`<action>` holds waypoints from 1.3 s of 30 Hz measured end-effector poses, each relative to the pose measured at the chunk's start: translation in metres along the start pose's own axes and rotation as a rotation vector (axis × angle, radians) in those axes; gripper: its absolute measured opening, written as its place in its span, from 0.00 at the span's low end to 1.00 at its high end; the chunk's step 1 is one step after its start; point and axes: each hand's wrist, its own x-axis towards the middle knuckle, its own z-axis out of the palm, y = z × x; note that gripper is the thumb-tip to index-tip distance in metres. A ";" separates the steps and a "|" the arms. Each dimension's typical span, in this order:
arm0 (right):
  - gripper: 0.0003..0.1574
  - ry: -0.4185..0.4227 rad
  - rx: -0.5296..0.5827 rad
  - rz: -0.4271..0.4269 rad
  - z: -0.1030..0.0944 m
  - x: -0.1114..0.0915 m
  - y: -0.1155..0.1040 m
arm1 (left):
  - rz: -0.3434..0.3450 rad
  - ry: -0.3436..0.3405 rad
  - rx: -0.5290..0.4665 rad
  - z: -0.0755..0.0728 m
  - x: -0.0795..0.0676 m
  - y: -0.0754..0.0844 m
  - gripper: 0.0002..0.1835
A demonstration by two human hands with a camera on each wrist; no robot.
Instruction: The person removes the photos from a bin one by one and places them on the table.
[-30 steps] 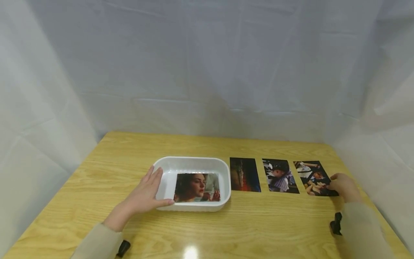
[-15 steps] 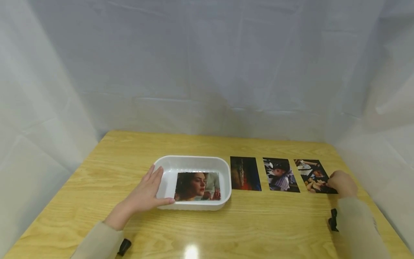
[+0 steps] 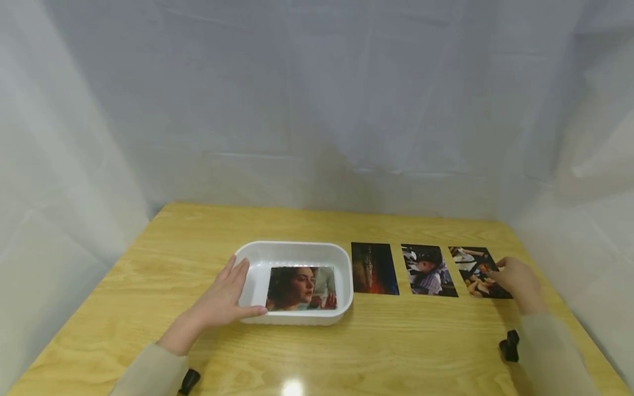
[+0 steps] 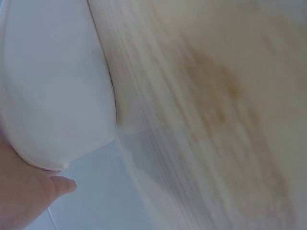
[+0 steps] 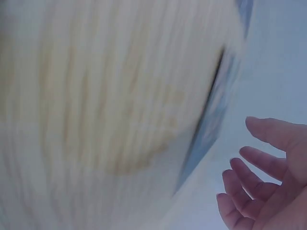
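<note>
In the head view, my left hand [image 3: 223, 294] lies over the left end of a white rectangular dish [image 3: 346, 275]. Its fingers are straight along the rim and the thumb reaches the near rim. Inside the dish lies a photo [image 3: 299, 289] of a person's head. At the right, my right hand [image 3: 520, 280] hovers at the right edge of a photo [image 3: 477, 272] with several figures. The right wrist view shows the fingers [image 5: 259, 163] loosely spread and apart from the photo [image 5: 211, 120], holding nothing.
Two more photos lie between dish and right hand: a dark photo [image 3: 373, 269] close to the dish and a photo of a person in stripes [image 3: 428, 272]. All rest on a wooden table [image 3: 396, 346]. A pale sheet [image 3: 317, 110] hangs behind and at both sides.
My right hand has drawn slightly left and its fingers have parted at the rightmost photo, which stays in place. The left hand and dish have not moved.
</note>
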 end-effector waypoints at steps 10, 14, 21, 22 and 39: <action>0.31 0.111 0.076 -0.296 0.011 -0.021 -0.082 | -0.002 0.007 -0.003 -0.002 -0.002 0.001 0.58; 0.31 0.136 0.104 -0.390 0.019 -0.028 -0.118 | 0.000 0.010 0.000 -0.002 -0.002 0.001 0.58; 0.29 0.085 0.151 -0.533 0.032 -0.042 -0.171 | 0.003 0.009 0.003 -0.002 -0.002 0.000 0.58; 0.29 0.082 0.144 -0.554 0.034 -0.044 -0.178 | 0.007 0.014 0.004 -0.002 -0.002 0.001 0.58; 0.30 -0.009 0.101 -0.784 0.066 -0.063 -0.269 | 0.018 0.013 0.003 -0.002 -0.001 0.002 0.58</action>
